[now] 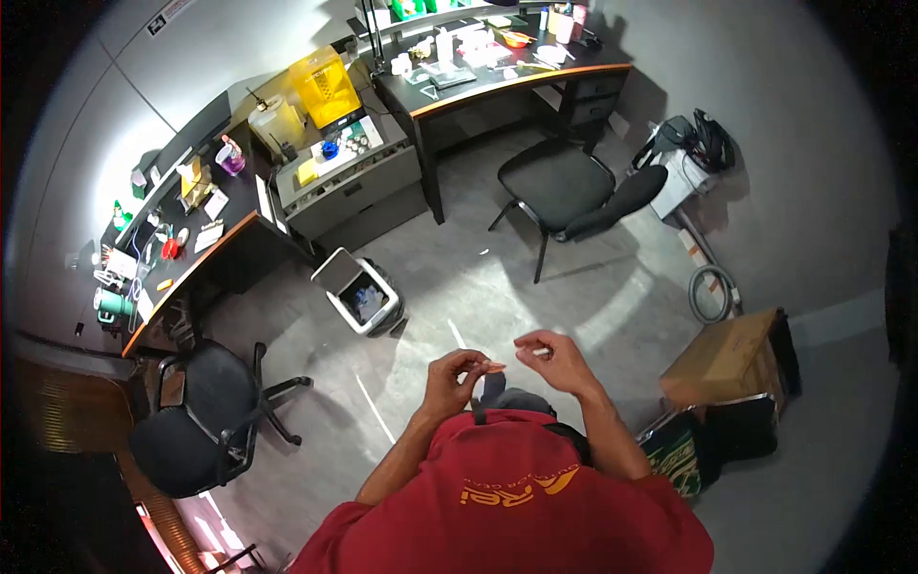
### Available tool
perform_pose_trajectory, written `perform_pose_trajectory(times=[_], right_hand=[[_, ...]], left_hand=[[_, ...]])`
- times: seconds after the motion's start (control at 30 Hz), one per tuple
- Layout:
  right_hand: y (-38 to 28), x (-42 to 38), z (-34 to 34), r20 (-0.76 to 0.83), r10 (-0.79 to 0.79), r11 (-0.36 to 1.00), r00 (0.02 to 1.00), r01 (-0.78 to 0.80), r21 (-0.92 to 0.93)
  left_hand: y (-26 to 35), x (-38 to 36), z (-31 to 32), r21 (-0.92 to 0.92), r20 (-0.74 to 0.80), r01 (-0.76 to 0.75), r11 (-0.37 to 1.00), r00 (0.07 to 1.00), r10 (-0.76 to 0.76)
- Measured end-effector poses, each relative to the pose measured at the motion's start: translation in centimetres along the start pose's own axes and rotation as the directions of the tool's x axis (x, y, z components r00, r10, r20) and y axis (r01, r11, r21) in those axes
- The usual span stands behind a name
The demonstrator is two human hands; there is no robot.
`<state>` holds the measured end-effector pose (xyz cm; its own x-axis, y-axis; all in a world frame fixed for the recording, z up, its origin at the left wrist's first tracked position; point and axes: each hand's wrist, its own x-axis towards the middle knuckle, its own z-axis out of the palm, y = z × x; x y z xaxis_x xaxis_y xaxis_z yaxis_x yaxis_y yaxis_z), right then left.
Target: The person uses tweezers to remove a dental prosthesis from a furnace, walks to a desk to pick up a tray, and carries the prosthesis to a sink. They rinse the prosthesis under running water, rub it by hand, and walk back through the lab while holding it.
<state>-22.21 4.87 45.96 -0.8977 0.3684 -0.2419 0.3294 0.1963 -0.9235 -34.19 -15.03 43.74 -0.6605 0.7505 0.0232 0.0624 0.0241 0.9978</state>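
In front of my red shirt, both hands are raised over the floor. My left hand is closed, with thumb and fingers pinched together around something small and orange-pink at the fingertips, too small to name. A short gap to the right, my right hand has its fingers loosely curled and the thumb apart from them. Nothing shows in it. The two hands do not touch. Beyond them on the floor stands a white-rimmed trash bin with its lid up and crumpled bits inside.
A black office chair stands at left, another black chair ahead to the right. Cluttered desks line the walls, with a yellow-covered machine on a grey cabinet. A cardboard box and bags sit at right.
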Motion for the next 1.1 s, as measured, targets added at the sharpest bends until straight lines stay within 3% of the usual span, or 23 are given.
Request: perform_pose_trajectory(times=[0.07, 0.23, 0.37, 0.5, 0.6, 0.67, 0.87, 0.93, 1.07, 1.1], right_hand=[[-3.0, 6.0, -3.1, -0.017, -0.013, 0.995, 1.0, 0.011, -0.101], [-6.5, 20.3, -8.0, 0.006, -0.006, 0.983, 1.0, 0.008, -0.185], [-3.0, 31.3, -11.0, -0.145, -0.223, 0.949, 0.964, 0.181, -0.256], [0.1, 41.0, -14.5, -0.217, 0.021, 0.969, 0.976, -0.073, -0.235], [0.5, 47.8, -16.9, -0.367, 0.065, 0.975, 0.928, -0.138, -0.176], [0.4, 52.8, -18.7, -0.399, 0.011, 0.981, 0.917, -0.088, -0.175], [-7.3, 66.6, -21.6, -0.316, -0.098, 0.96, 0.944, 0.007, -0.28], [-8.6, 70.9, -22.3, -0.253, -0.121, 0.948, 0.96, 0.036, -0.317], [-9.7, 78.9, -25.6, -0.086, -0.023, 0.921, 0.996, -0.013, -0.39], [-8.4, 81.6, -27.2, -0.019, -0.082, 0.9, 0.996, 0.066, -0.432]], left_hand=[[-0.1, 4.8, -0.9, -0.103, -0.06, -0.012, 0.995, 0.998, 0.006], [-2.3, 17.5, -6.0, -0.099, -0.121, -0.021, 0.995, 0.993, 0.009], [-4.4, 28.3, -10.2, -0.034, -0.155, 0.019, 0.999, 0.988, -0.024], [-5.5, 40.9, -14.5, -0.075, -0.146, 0.038, 0.996, 0.988, -0.049], [-3.6, 51.2, -17.7, 0.029, -0.066, -0.017, 0.999, 0.998, 0.019], [-1.5, 57.5, -19.3, -0.1, -0.006, -0.097, 0.99, 0.995, 0.096], [-0.7, 69.8, -23.7, 0.173, 0.129, -0.246, 0.954, 0.966, 0.226], [-1.4, 71.2, -24.1, 0.073, 0.069, -0.233, 0.97, 0.971, 0.228], [-3.5, 72.3, -23.8, -0.004, -0.125, -0.177, 0.984, 0.977, 0.175], [-4.5, 72.4, -24.1, 0.134, -0.122, -0.128, 0.983, 0.982, 0.144]])
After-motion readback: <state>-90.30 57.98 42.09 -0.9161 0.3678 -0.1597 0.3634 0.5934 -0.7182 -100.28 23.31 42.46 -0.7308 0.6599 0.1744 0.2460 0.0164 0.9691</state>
